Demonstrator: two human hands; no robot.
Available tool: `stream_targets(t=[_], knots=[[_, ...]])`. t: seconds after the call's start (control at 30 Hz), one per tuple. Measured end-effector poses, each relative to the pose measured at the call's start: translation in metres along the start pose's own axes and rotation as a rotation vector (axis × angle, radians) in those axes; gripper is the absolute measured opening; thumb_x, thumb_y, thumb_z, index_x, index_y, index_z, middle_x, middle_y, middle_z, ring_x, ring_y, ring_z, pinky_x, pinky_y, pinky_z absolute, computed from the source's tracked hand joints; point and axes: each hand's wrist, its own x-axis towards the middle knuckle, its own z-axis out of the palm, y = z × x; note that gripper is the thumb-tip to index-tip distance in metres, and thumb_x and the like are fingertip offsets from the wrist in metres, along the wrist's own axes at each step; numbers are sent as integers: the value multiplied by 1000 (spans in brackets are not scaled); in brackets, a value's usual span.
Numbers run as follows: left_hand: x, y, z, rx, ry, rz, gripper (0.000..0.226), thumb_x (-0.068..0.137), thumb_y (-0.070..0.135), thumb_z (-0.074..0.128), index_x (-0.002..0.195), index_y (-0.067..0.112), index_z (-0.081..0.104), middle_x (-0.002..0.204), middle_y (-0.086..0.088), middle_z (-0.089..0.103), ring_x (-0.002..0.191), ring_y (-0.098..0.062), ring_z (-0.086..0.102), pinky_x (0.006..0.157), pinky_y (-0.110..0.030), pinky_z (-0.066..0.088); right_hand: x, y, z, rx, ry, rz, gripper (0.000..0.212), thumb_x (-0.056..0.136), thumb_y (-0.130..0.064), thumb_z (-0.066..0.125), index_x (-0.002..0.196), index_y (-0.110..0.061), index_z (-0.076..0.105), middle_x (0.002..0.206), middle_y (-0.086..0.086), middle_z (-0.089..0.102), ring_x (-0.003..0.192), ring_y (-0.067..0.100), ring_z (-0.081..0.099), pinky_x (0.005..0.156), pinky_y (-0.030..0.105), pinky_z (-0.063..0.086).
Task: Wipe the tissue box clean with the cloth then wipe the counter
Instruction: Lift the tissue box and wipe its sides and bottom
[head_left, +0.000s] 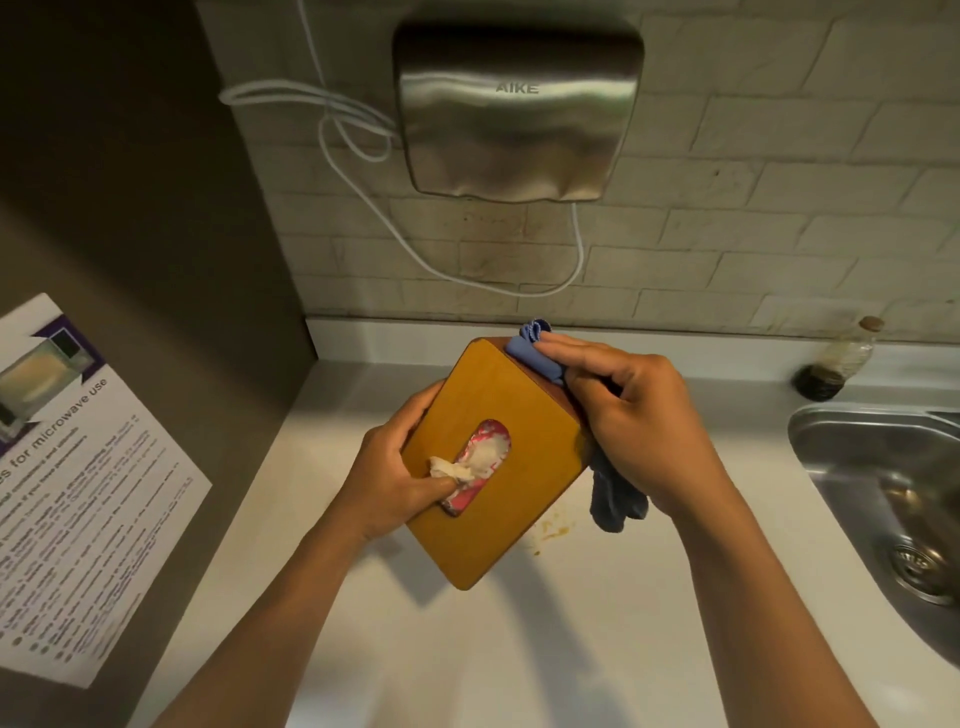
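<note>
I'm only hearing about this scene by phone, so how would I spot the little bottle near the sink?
Find the steel sink at the right end of the white counter. Just behind its rim, against the tiled wall, stands a small clear bottle with a cork-coloured cap. It is the only bottle there, with dark liquid settled at its bottom.

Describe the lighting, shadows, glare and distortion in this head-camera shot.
Head view: dim warm light; the tissue box and both arms throw soft shadows on the white counter; dull glare streaks the steel hand dryer and sink; wide-angle lens bends the wall tiles and counter edge; notice text is blurred at left.
</note>
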Motion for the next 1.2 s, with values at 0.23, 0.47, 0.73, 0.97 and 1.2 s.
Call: stream_targets(t=[0.23, 0.47, 0.73, 0.97, 1.2], knots=[[-2, 17, -1, 220, -47, 85, 81, 68, 68, 74, 130, 75, 22, 126, 40, 43, 108, 4, 56, 89, -15, 49, 13, 5, -3, -5, -58, -23, 38, 100, -7, 52, 121, -32, 71, 127, -21, 66, 120, -6, 56, 104, 17, 45], [-7, 8, 13, 341, -91, 86, 80, 72, 55, 80, 125, 75, 23, 128, 32, 43, 110, -2, 52, 95, -25, 47, 10, 21, 11, 42, -61, -24, 37, 99, 0, 51, 116, -23, 75, 124, -14, 69, 117, -4, 59, 104, 21, 47], [-13, -13, 9, 283, 9, 10, 79, 71, 49, 83, 132, 57, 33, 128, 22, 52, 113, -11, 58, 96, -38, 55, -10, 22, 21, 75, -72, -42, 38, 100, -4, 51, 123, -28, 71, 131, -18, 65, 126, -3, 53, 108, 24, 44], [-18, -4, 6, 289, 17, 82, 76, 69, 55, 79, 128, 65, 31, 122, 39, 45, 105, 2, 57, 91, -26, 51, 7, 24, 1, 103, -4, 47, 38, 99, -3, 51, 118, -27, 74, 125, -16, 68, 121, -1, 58, 107, 32, 48], [-11, -6, 8, 311, 121, 134, 79, 64, 58, 73, 134, 45, 39, 123, 23, 52, 103, -6, 56, 91, -32, 51, -10, -1, 16, 99, -92, -174, 38, 98, 2, 52, 120, -22, 72, 127, -14, 67, 124, -4, 55, 106, 20, 44]])
